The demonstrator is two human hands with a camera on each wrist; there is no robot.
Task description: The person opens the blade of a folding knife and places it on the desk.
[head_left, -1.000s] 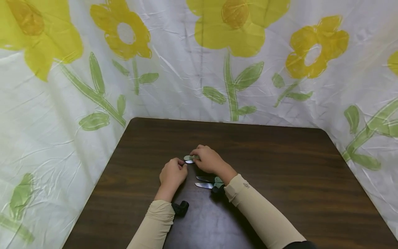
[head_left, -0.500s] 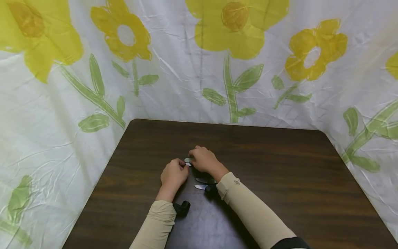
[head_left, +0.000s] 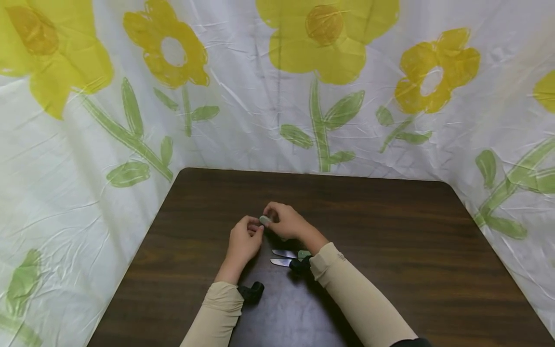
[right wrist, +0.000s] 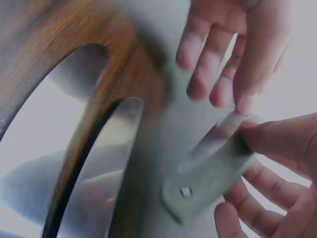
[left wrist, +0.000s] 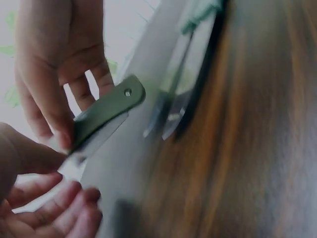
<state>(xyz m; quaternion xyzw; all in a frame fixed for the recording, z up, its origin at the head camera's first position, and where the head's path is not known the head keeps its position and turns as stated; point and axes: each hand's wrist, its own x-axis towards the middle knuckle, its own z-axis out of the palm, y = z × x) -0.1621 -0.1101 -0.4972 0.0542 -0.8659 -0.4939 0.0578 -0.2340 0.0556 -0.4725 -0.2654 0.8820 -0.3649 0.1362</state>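
A folding knife [left wrist: 109,108] with a green handle, its blade lying folded along the handle, is pinched at one end by my right hand [head_left: 286,222]. In the right wrist view the thumb of that hand [right wrist: 285,144] presses on the handle. My left hand [head_left: 244,243] is close on its left, the thumb tip right at the knife's held end and the other fingers loosely bent apart from it. Two more knives with open blades lie on the table below the right wrist: one has a green handle [head_left: 304,254], the other shows its blade [head_left: 281,262].
The dark wood-grain table [head_left: 368,226] reaches back to a white cloth [head_left: 243,120] printed with yellow flowers. A black wrist mount [head_left: 252,292] sits under the left wrist. Another black mount [head_left: 300,265] under the right wrist covers part of the lying knives.
The right hand has tilted the knife, turning its handle end toward the left hand. The right forearm shifted left, then back right, uncovering the lying knives again. The left fingers have spread slightly.
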